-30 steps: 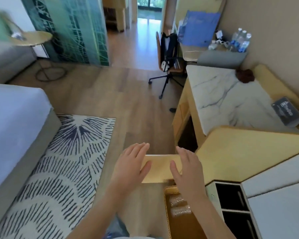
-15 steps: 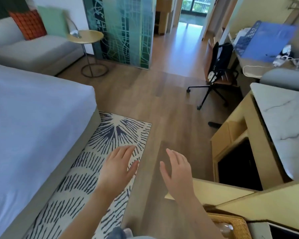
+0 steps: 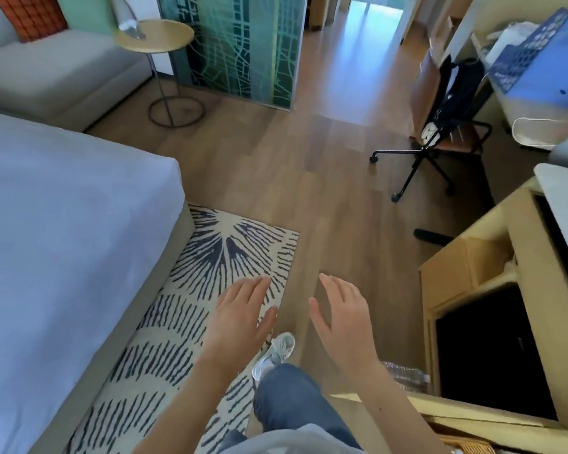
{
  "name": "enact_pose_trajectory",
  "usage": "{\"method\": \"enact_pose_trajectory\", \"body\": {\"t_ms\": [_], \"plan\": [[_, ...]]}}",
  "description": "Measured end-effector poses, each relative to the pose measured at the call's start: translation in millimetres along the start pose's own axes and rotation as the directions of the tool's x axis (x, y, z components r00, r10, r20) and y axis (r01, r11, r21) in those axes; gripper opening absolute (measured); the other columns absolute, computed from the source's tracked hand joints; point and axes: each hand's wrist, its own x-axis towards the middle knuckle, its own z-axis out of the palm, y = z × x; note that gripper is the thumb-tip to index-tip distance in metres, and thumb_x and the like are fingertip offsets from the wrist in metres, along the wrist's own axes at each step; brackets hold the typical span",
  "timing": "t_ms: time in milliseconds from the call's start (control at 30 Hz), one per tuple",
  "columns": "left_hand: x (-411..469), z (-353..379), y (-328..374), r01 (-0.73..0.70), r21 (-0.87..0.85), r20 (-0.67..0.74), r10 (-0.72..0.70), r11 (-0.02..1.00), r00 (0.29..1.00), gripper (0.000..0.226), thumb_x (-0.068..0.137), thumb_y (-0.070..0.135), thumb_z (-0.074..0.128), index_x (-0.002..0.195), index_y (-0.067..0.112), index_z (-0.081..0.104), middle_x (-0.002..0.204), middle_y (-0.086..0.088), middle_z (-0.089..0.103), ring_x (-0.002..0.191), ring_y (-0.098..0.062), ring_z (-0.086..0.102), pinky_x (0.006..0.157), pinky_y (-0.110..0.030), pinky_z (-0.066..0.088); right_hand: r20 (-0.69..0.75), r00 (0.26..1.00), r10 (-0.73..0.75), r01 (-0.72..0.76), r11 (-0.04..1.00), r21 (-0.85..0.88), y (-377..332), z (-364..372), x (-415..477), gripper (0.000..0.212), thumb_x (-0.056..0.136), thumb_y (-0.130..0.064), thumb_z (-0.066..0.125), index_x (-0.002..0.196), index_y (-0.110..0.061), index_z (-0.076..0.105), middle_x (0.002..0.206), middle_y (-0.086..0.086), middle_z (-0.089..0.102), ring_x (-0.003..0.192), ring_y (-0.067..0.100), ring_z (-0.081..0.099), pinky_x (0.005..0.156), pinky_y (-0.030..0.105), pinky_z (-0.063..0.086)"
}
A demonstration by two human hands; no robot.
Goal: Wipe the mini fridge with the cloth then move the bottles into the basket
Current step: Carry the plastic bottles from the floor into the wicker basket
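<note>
One broad white bed (image 3: 63, 240) fills the room far left of the light wooden cabinet (image 3: 466, 270); a patterned rug (image 3: 191, 322) lies between the two, hard against the bed; the cabinet's dark recess (image 3: 492, 355) may house the mini fridge, though that cannot be told, and no cloth shows. Left of the cabinet the person's left hand (image 3: 240, 317) and right hand (image 3: 345, 319) hover over the floor, fingers straight, both empty; a shoe (image 3: 277, 350) is planted beneath them. With the gaze on the room and not on the cabinet, a careless step or swinging forearm could strike the bottle and send it rolling. That bottle (image 3: 404, 376), clear ribbed plastic, lies on its side low against the cabinet's front, beside the right forearm; a sliver of woven basket (image 3: 466, 448) shows nearer the person than the cabinet.
</note>
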Motion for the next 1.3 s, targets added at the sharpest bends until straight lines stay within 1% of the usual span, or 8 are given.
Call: {"method": "enact_pose_trajectory", "body": {"t_ms": [133,333,600,767,867,967,1100,1300], "plan": [[84,-5,-22,0.028,0.029,0.009,-0.028,0.999,1.0,0.053,0.1,0.04,0.049,0.146,0.014,0.046,0.145,0.001,0.052,0.135,-0.021,0.045,0.112,-0.04,0.037,0.024,1.0,0.004,-0.005,1.0,0.025,9,24,83,0.043,0.096,-0.04,0.053,0.13,-0.015,0.058,0.123,0.003,0.066,0.113,0.022,0.059,0.098,0.038,0.048],[230,-35,-32,-0.055,0.074,-0.006,0.056,0.996,0.998,0.051,0.1,0.039,0.049,0.143,0.012,0.05,0.142,-0.002,0.055,0.132,-0.023,0.048,0.111,-0.04,0.039,0.021,1.0,0.005,-0.005,1.0,0.029,21,26,207,0.042,0.097,-0.035,0.052,0.13,-0.01,0.059,0.123,0.006,0.065,0.113,0.025,0.06,0.097,0.04,0.049],[364,-15,-7,-0.24,-0.003,0.052,0.24,0.971,0.969,0.056,0.097,0.041,0.04,0.133,0.002,0.059,0.129,-0.01,0.064,0.118,-0.03,0.06,0.1,-0.044,0.048,-0.063,0.971,0.229,-0.231,0.973,-0.019,80,25,290,0.042,0.098,-0.036,0.055,0.134,-0.013,0.056,0.129,0.004,0.062,0.121,0.022,0.054,0.104,0.039,0.043],[452,12,14,-0.429,-0.052,0.137,0.432,0.902,0.891,0.053,0.094,0.039,0.045,0.13,0.003,0.061,0.123,-0.008,0.067,0.111,-0.028,0.063,0.092,-0.04,0.052,-0.097,0.894,0.438,-0.446,0.891,-0.085,121,27,323,0.048,0.098,-0.043,0.049,0.138,-0.015,0.053,0.135,0.002,0.059,0.126,0.021,0.052,0.108,0.037,0.038],[513,28,34,-0.566,-0.074,0.198,0.569,0.821,0.799,0.052,0.095,0.038,0.046,0.13,0.003,0.06,0.124,-0.009,0.067,0.112,-0.028,0.062,0.091,-0.04,0.053,-0.158,0.838,0.522,-0.541,0.834,-0.109,142,25,346,0.055,0.097,-0.049,0.039,0.141,-0.017,0.049,0.137,0.001,0.056,0.129,0.018,0.048,0.11,0.036,0.036],[570,39,62,-0.711,-0.096,0.26,0.707,0.697,0.657,0.051,0.095,0.037,0.047,0.131,0.004,0.059,0.123,-0.008,0.066,0.111,-0.029,0.062,0.091,-0.039,0.053,-0.26,0.708,0.657,-0.688,0.724,-0.046,156,18,364,0.05,0.098,-0.042,0.05,0.142,-0.016,0.049,0.139,0.003,0.055,0.13,0.021,0.048,0.11,0.04,0.038],[622,56,110,-0.824,-0.2,0.289,0.836,0.53,0.467,0.046,0.094,0.029,0.063,0.134,0.007,0.058,0.124,-0.003,0.066,0.114,-0.023,0.061,0.092,-0.037,0.051,-0.406,0.49,0.771,-0.837,0.546,0.028,161,5,371,0.051,0.097,-0.043,0.047,0.139,-0.015,0.053,0.134,0.004,0.058,0.126,0.024,0.051,0.104,0.039,0.042],[633,95,189,-0.931,-0.315,0.341,0.937,0.184,0.069,0.05,0.094,0.035,0.057,0.136,0.008,0.056,0.125,-0.003,0.066,0.115,-0.022,0.061,0.091,-0.035,0.052,-0.559,0.09,0.824,-0.955,0.231,0.187,154,-1,334,0.049,0.097,-0.039,0.053,0.138,-0.013,0.053,0.134,0.006,0.058,0.125,0.025,0.053,0.102,0.043,0.046]]}}
